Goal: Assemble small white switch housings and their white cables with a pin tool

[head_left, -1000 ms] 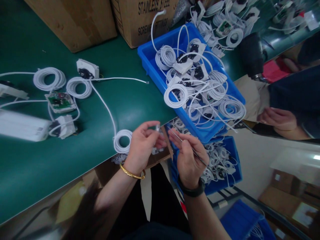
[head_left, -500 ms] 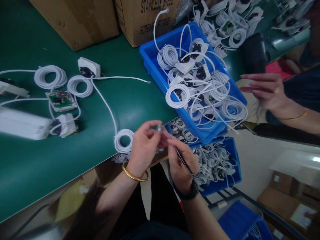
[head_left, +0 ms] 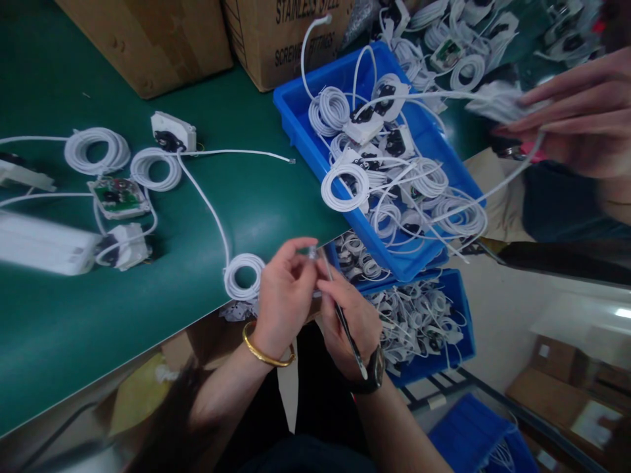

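Between thumb and forefinger of my left hand (head_left: 284,292) is pinched a small clear cable plug (head_left: 312,252). My right hand (head_left: 352,315) is closed around slim metal tweezers (head_left: 349,336), whose thin end points up beside the plug. The two hands meet just off the table's front edge. Beside my left hand lies a coil of white cable (head_left: 244,276), its lead running back to a white housing with a black part (head_left: 173,133). Whether the plug belongs to that coil is hidden by my fingers.
A blue tray (head_left: 308,148) of cabled units overhangs the table's edge, with another full blue bin (head_left: 466,328) below. Further units, among them a green circuit board (head_left: 118,197), lie left. Cardboard boxes (head_left: 162,46) stand behind. At right, another person's hand (head_left: 586,112) holds a cabled unit.
My right hand has shifted slightly left and turned the tweezers, showing their rounded rear end. My left hand stays put. The other person's hand has lifted a cabled unit up and right from the tray.
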{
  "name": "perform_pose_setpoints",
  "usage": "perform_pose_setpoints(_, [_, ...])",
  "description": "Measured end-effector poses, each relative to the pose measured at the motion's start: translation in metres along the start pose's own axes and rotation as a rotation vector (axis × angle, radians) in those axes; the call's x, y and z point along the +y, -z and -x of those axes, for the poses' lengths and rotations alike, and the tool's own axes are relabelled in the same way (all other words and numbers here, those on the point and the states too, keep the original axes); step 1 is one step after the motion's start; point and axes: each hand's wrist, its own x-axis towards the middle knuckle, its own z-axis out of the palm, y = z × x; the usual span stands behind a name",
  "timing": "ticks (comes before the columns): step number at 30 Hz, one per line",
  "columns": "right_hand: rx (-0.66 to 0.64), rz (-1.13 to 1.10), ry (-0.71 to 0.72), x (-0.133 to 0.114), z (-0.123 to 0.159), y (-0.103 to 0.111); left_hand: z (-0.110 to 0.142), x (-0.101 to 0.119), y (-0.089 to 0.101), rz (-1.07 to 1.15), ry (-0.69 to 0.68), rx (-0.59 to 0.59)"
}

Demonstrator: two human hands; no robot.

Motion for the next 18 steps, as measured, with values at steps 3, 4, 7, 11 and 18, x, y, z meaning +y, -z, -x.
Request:
perform_pose_setpoints(3, [-0.002,0.024,0.008,-0.0023,0.0001,-0.0021,0.0011,-0.0026,-0.0001,-0.020,0.010,0.026])
perform_pose_setpoints(4, [0.003,0.026,0.012,-0.0027,0.0001,-0.0029,0.0008,-0.0040,0.0003,-0.017,0.017,0.025])
perform_pose_setpoints(7, [0.011,0.014,0.032,-0.0026,-0.0003,-0.0047,-0.0015,-0.0084,0.0022,0.011,0.038,0.018])
perform_pose_setpoints(11, [0.014,0.012,0.031,-0.0039,-0.0002,-0.0056,-0.0024,-0.0096,0.0039,0.057,0.073,0.020])
perform_pose_setpoints(18, [-0.035,-0.029,-0.049,-0.0047,0.0031,-0.0016,-0.0029,-0.0085,0.0044,0.120,0.099,0.028])
